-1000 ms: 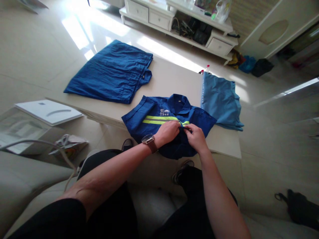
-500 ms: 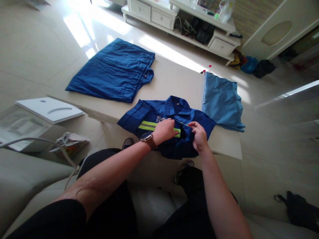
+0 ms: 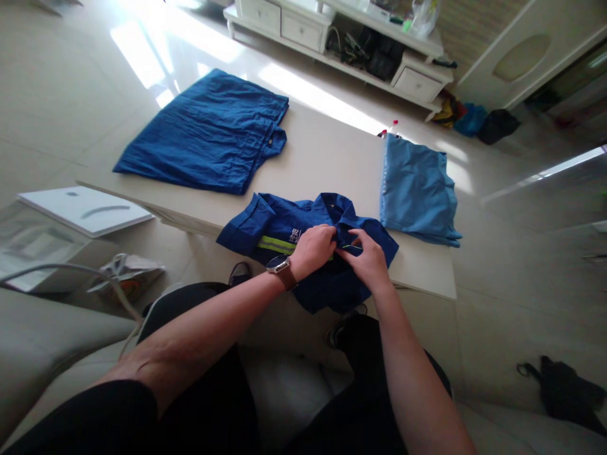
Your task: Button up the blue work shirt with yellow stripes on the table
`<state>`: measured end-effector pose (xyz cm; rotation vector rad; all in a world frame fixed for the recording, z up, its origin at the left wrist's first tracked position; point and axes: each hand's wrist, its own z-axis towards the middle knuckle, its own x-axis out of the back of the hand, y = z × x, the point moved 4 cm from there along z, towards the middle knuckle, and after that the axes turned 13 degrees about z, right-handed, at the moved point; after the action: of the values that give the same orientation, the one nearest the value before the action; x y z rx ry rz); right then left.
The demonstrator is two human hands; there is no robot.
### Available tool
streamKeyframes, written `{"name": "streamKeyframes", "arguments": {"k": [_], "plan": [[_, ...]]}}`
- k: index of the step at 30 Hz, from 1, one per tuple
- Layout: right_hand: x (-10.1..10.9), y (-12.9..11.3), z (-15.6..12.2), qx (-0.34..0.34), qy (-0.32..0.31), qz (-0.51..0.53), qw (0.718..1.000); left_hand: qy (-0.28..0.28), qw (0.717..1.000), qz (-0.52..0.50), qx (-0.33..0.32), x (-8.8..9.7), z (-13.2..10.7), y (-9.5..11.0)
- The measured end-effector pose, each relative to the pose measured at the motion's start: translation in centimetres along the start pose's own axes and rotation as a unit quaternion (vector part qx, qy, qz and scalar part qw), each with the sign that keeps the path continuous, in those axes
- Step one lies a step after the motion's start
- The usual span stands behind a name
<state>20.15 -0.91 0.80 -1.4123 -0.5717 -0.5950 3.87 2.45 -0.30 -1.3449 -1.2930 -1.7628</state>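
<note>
On the pale surface, blue work shirt bunched, hem hanging off the near side, left grip and right grip both clamped on its front, with risk of a hard tug dragging the cloth over the side or a slack pinch losing the fold.

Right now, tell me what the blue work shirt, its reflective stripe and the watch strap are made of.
The blue work shirt looks like matte woven cotton or a cotton blend, going by its soft creases. The reflective stripe seems a smooth synthetic tape, bright yellow-green with a slight sheen. The watch strap looks like brown leather, though imitation leather can't be ruled out.
</note>
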Motion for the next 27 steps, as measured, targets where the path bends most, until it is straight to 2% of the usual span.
{"name": "streamKeyframes", "arguments": {"k": [2,5,10,15,21,24,27], "plan": [[-0.6,-1.0,-0.3,0.045,-0.047,-0.014,0.998,0.008,1.000,-0.011,-0.021,0.2,0.0,0.3],[-0.3,-1.5,-0.4,0.062,-0.045,-0.023,0.997,0.021,0.999,-0.028,-0.031,0.6,-0.1,0.2],[0.6,-0.9,0.1,0.029,0.022,-0.009,0.999,0.028,0.997,-0.040,-0.064,1.3,-0.3,0.4],[-0.1,-0.6,0.2,-0.038,0.052,0.005,0.998,0.012,0.994,-0.024,-0.102,1.6,-0.6,0.9],[-0.2,-1.8,0.6,0.054,0.041,0.027,0.997,0.014,0.996,-0.038,-0.080,1.8,-0.7,0.7],[-0.3,-1.3,0.8,0.010,0.032,0.053,0.998,0.015,0.995,-0.039,-0.086,1.9,-0.5,0.8],[-0.4,-0.6,0.9,-0.029,0.059,0.074,0.995,0.008,0.993,-0.037,-0.112,1.9,-0.4,1.1]]}}
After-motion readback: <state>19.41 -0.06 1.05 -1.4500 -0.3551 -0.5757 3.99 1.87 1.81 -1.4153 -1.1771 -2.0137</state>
